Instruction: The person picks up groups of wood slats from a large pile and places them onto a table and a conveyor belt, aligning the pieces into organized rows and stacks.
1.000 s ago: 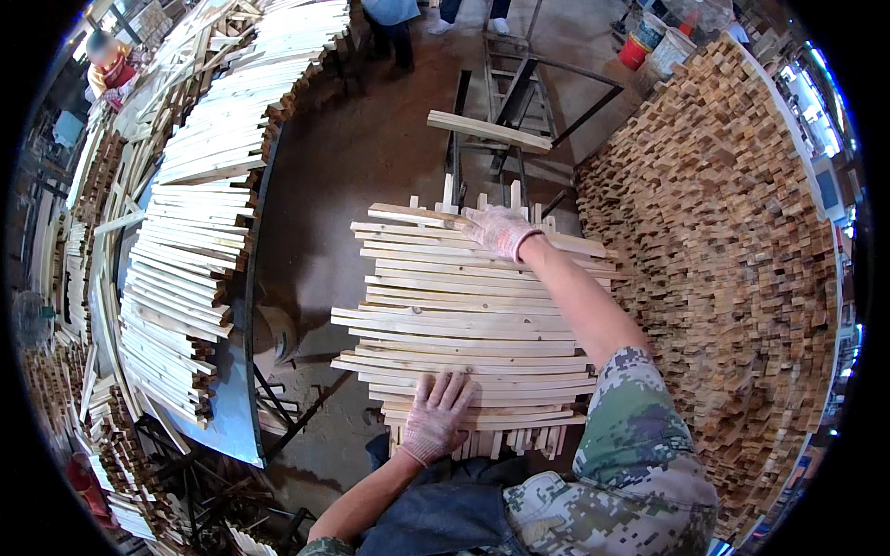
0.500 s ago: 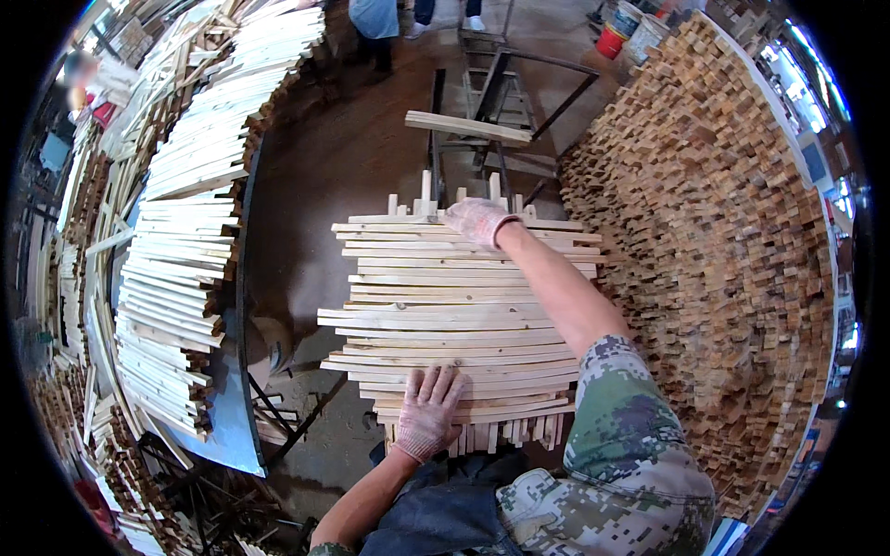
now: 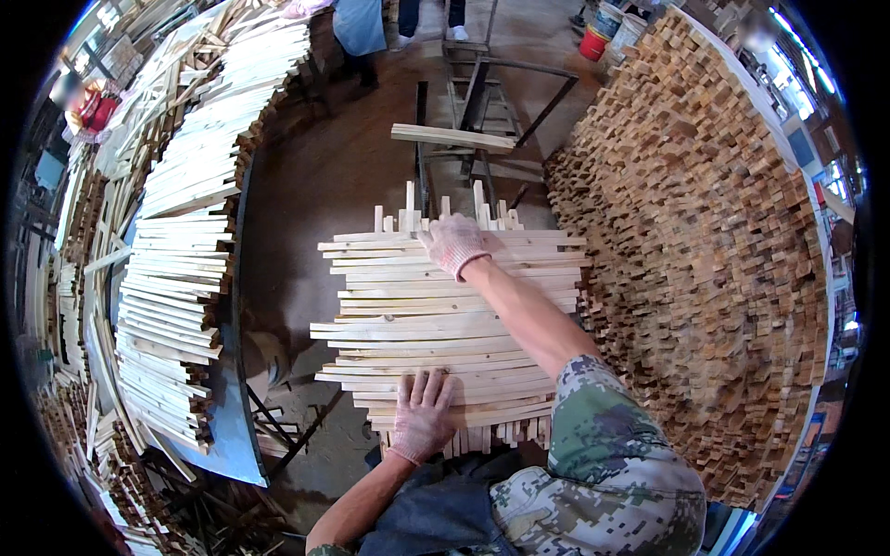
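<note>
The wooden strips lie right in front of me, side by side in one layer, their ends uneven at both sides. Each looks light, stiff and dry, with little slip, though I judge the thin edges could splinter. A single strip would lift best near its middle; the whole layer has to be pressed, since the strips look loose.

My left hand lies flat on the near strips, gloved fingers spread, gripping nothing. My right hand, gloved too, rests at the far edge; its fingertips are hidden from me, so I cannot tell whether they grip a strip.

I count well over a dozen strips in the layer, too tightly set for an exact number. Crosswise pieces poke out beyond the far edge, at least six, and more show at the near edge.

Farther out, one metal frame bears a short pale length of wood, one piece or several, I cannot tell. On my left, one table carries rows of strips past counting; on my right stands one big stack of wood ends. Beyond are one red bucket and two white shoes.
</note>
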Demonstrator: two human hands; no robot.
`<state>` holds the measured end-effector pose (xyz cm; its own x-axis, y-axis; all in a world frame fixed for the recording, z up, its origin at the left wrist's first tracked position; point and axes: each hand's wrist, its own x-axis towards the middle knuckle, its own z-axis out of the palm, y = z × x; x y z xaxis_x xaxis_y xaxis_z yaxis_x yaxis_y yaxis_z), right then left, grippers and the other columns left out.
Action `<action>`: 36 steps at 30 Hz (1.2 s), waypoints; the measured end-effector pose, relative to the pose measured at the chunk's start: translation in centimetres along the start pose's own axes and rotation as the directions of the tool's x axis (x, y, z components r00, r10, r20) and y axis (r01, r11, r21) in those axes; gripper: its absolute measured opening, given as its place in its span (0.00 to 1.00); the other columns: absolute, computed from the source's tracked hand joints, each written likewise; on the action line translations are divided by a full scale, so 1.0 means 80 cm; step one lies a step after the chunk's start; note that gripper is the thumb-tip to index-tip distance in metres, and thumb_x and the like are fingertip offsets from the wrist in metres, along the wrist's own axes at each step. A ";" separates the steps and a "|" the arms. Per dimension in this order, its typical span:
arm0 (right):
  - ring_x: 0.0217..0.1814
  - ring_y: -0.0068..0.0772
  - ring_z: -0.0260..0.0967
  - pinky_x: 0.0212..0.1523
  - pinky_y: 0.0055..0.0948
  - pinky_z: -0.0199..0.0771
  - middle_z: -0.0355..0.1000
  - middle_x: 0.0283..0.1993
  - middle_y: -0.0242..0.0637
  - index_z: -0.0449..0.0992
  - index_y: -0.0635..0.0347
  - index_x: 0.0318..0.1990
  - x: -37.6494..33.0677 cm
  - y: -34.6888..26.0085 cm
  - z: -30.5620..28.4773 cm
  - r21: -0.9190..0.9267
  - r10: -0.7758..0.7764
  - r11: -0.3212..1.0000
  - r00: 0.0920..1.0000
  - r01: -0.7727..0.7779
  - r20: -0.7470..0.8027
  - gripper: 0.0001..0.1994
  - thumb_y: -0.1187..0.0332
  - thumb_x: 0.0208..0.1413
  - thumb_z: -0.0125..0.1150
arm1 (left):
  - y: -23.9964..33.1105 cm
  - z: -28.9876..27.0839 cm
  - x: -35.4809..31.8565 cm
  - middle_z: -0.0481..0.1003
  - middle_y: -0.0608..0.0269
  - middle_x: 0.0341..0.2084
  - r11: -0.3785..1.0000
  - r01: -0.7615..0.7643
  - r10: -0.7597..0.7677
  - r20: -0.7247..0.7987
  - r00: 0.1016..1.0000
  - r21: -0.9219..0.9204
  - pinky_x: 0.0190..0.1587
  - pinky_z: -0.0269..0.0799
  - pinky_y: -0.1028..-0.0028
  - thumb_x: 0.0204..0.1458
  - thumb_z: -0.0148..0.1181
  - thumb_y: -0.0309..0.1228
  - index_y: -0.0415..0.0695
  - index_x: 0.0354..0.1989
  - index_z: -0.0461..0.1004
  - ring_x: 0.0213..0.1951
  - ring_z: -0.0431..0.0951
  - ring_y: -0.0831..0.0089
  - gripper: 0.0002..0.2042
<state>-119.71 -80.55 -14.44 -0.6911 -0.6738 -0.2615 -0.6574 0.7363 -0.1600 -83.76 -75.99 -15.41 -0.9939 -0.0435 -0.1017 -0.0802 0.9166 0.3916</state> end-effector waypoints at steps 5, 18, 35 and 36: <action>0.54 0.54 0.80 0.54 0.52 0.80 0.82 0.50 0.49 0.82 0.59 0.50 -0.010 -0.002 0.048 -0.037 -0.059 0.998 0.948 0.050 -0.312 0.22 0.49 0.70 0.52 | -0.002 0.007 -0.008 0.63 0.47 0.75 1.000 -0.006 0.005 -0.051 0.999 -0.022 0.79 0.46 0.39 0.47 0.73 0.48 0.48 0.75 0.64 0.76 0.60 0.46 0.45; 0.73 0.55 0.67 0.73 0.46 0.67 0.71 0.72 0.52 0.74 0.57 0.70 -0.009 0.006 0.048 -0.016 -0.013 1.000 0.987 0.011 -0.159 0.29 0.46 0.73 0.47 | -0.004 0.014 -0.010 0.51 0.48 0.82 0.999 0.034 -0.034 0.051 0.998 -0.003 0.83 0.37 0.44 0.55 0.67 0.51 0.47 0.81 0.53 0.82 0.51 0.48 0.48; 0.69 0.39 0.73 0.73 0.35 0.68 0.78 0.65 0.48 0.76 0.73 0.65 -0.352 -0.355 0.161 0.833 -0.639 0.417 0.769 0.364 -0.017 0.21 0.68 0.70 0.62 | -0.072 0.045 -0.473 0.74 0.48 0.68 0.244 0.622 -0.882 0.096 0.461 -0.744 0.69 0.71 0.60 0.60 0.59 0.57 0.46 0.73 0.70 0.67 0.75 0.51 0.37; 0.69 0.40 0.74 0.72 0.34 0.69 0.79 0.64 0.48 0.77 0.74 0.63 -0.367 -0.370 0.193 0.867 -0.682 0.403 0.727 0.292 0.072 0.21 0.67 0.69 0.63 | -0.079 0.094 -0.516 0.73 0.47 0.69 0.208 0.676 -0.897 0.137 0.420 -0.707 0.70 0.69 0.59 0.61 0.56 0.58 0.43 0.73 0.70 0.69 0.73 0.50 0.38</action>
<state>-75.36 -81.61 -16.71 -0.0326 -0.9883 -0.1493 -0.2065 0.1528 -0.9665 -41.66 -76.99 -20.58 -0.3348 -0.7861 -0.5196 -0.7424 -0.1195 0.6592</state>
